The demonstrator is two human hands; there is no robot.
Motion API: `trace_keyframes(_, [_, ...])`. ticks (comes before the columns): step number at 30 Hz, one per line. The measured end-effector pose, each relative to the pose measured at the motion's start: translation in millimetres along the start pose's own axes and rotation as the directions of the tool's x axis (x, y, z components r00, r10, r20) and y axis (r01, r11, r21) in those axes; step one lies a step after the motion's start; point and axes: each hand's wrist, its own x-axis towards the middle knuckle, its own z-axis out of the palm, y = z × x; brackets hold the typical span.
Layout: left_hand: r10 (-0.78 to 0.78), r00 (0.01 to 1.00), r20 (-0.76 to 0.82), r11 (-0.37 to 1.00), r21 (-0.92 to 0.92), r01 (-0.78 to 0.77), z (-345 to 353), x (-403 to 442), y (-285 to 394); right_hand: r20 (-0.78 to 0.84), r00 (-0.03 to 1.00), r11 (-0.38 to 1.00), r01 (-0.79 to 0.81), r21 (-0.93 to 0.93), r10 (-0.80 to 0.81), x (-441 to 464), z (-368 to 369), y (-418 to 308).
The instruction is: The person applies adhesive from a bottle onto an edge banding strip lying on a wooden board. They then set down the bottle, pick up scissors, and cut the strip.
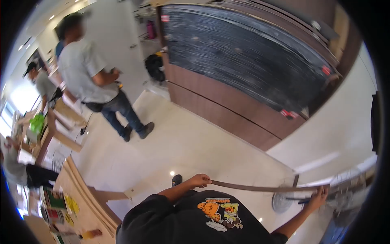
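Note:
A long, thin brown strip [264, 188] stretches across the front of my body, sagging slightly in the middle. Its left end is pinched in my left hand [200, 181]. Near the strip's right end, my right hand [319, 198] is closed around it. Dark thin items lie beside my right hand, too small to identify. Beneath the strip on the right, a round, pale object [281, 202] is on the floor.
A brown panelled unit [219, 101] with dark wrapped plastic stands ahead. One person [87, 73] stands at left; others work farther left beside wooden pieces [50, 134]. A wooden worktop [83, 195] with papers is at lower left. Right, a white wall [337, 126].

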Motion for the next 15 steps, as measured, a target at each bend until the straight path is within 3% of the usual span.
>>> trace_keyframes(1, [-0.001,1.0,0.008,1.0,-0.005,0.001,0.8,-1.3,-2.7,0.04,0.977,0.969,0.212,-0.127,-0.208,10.7,-0.9,32.7])
trace_keyframes(3, [-0.018,1.0,-0.009,0.996,0.093,0.019,0.6,-7.5,1.3,0.043,0.998,0.999,0.054,-0.002,-0.054,-13.3,-8.6,-2.6])
trace_keyframes(5, [-0.015,0.999,0.039,0.994,0.105,0.011,-7.4,-4.5,-5.4,0.006,0.992,0.992,0.124,-0.019,-0.124,-15.3,-8.1,6.2])
trace_keyframes(7, [-0.014,0.998,-0.054,0.998,0.065,0.017,-8.0,-2.3,-11.0,0.015,0.999,0.998,-0.031,0.061,0.03,-32.0,-7.8,-23.2])
trace_keyframes(8, [-0.021,0.998,-0.061,0.997,0.079,0.026,-3.6,-7.5,-1.9,-0.061,0.996,0.998,0.058,-0.002,-0.058,-28.1,-1.4,-11.3])
trace_keyframes(9, [-0.025,0.995,-0.093,0.996,0.079,0.033,4.3,-15.6,7.9,-0.041,0.999,0.999,-0.026,0.035,0.027,-29.2,-0.7,-25.1])
trace_keyframes(12, [0.027,0.999,-0.027,0.996,0.082,-0.024,7.6,-17.3,0.8,-0.072,0.993,0.948,-0.068,0.31,0.095,-33.5,-1.3,-43.3])
trace_keyframes(15, [0.027,1.0,-0.014,0.992,0.12,-0.025,-12.9,-3.6,-4.9,-0.044,0.993,0.944,-0.087,0.319,0.107,-35.6,4.8,-47.6])
